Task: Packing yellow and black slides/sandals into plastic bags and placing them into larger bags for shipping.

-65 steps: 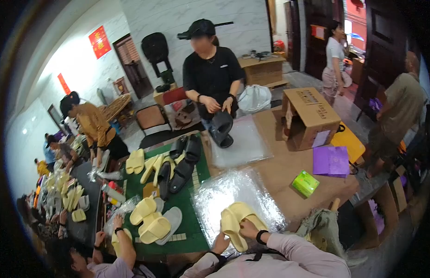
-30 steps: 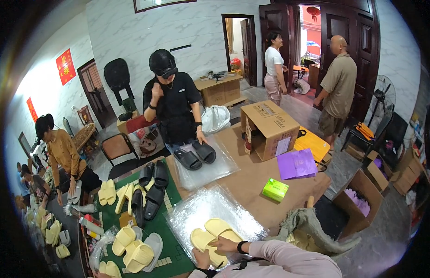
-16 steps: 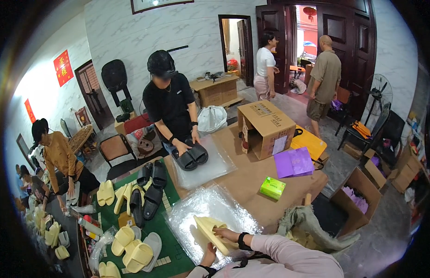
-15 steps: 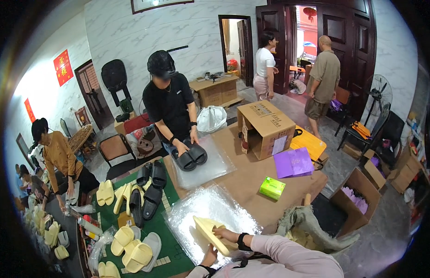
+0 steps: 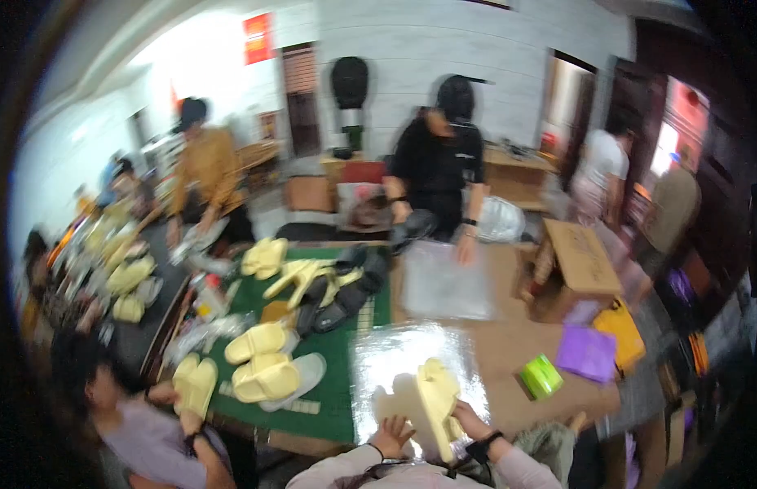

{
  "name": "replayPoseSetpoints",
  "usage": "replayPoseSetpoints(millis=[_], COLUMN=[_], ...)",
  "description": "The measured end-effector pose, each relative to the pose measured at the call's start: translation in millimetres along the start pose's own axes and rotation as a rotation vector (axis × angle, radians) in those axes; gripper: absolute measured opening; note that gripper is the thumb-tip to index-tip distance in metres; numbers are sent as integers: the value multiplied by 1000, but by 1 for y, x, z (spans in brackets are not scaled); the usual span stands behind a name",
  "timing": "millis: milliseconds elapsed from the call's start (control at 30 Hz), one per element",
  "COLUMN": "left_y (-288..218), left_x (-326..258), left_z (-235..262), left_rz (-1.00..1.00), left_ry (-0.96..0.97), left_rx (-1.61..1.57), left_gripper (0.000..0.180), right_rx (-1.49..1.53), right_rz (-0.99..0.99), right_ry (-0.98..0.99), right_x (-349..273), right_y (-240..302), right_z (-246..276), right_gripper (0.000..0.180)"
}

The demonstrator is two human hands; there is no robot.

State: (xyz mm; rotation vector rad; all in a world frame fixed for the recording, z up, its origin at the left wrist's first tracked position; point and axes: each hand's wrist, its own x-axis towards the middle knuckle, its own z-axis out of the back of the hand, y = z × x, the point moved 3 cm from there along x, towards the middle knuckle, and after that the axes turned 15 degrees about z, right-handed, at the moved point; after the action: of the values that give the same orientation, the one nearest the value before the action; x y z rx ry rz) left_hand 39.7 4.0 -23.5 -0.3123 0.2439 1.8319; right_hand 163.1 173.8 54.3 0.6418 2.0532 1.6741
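At the near table edge, the person's left hand and right hand are gripping a pair of pale yellow slippers, pressed together upright over a shiny clear plastic sheet, seemingly for wrapping.

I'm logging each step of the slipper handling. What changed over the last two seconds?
The pair of yellow slippers, which lay flat side by side on the clear plastic sheet, is now pressed together and tipped up on edge, held by the left hand and right hand. The view also swung left. The green box and purple bag stayed put.
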Motion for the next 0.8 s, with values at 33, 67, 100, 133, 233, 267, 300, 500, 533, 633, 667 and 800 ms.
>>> replayPoseSetpoints(millis=[33, 67, 100, 133, 233, 267, 300, 500, 533, 633, 667, 800], left_y=[0, -1, 4, 4, 0, -1, -2, -5, -6, -8, -8, -9], left_x=[-6, -7, -12, -5, 12, 10, 10, -10, -10, -1, 0, -5], left_z=[15, 17, 10, -6, -40, -48, -62, -55, -50, -52, -56, -49], left_rz=[-22, -49, -53, -56, -59, -43, -40, 46, 59, 37, 39, 63], left_ry=[49, 16, -7, -133, -246, -378, -509, -265, -318, -317, -314, -491], left_rx=[8, 26, 39, 10, -165, -148, -122, -215, -222, -131, -131, -136], left_gripper=[93, 89, 84, 78, 54, 48, 42, 42, 36, 30, 30, 23], right_rx=[-105, -291, -440, -545, -1010, -1108, -1211, -930, -885, -786, -662, -691], right_rz=[35, 71, 22, 262, 640, 517, 391, 390, 392, 296, 272, 297], right_ry=[-12, -18, -2, 30, -18, 87, 176, 229, 190, 186, 126, 194], right_x=[-6, -10, -14, -17, -25, -27, -29, -31, -33, -24, -28, -27], right_y=[16, 8, 33, 40, 4, -13, -26, 16, 21, -19, -26, -37], right_z=[2, 17, 3, 5, 30, 43, 57, 19, 15, 39, 39, 41], right_gripper=[26, 26, 25, 27, 29, 25, 25, 16, 15, 15, 16, 17])
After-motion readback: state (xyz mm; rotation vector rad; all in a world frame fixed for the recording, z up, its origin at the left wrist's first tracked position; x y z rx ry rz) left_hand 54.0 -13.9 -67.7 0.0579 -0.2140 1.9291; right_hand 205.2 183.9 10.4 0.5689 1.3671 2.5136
